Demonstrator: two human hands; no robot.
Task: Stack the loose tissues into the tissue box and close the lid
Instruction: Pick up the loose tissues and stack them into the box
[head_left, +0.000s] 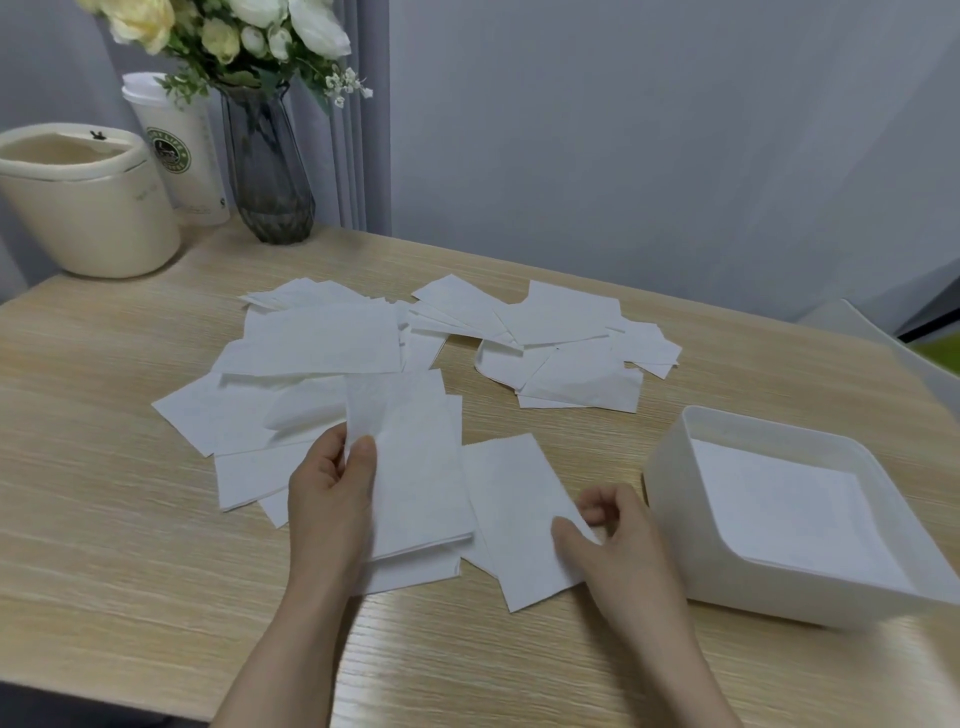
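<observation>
Many loose white tissues (332, 338) lay scattered across the pale wood-grain bench (104, 493) before a grey wall (649, 130). The white plastic tissue box (670, 467) at right held stacked tissues. The left grip (332, 483) pinched one tissue (415, 467); the right grip (618, 540) pinched another (514, 499).
</observation>
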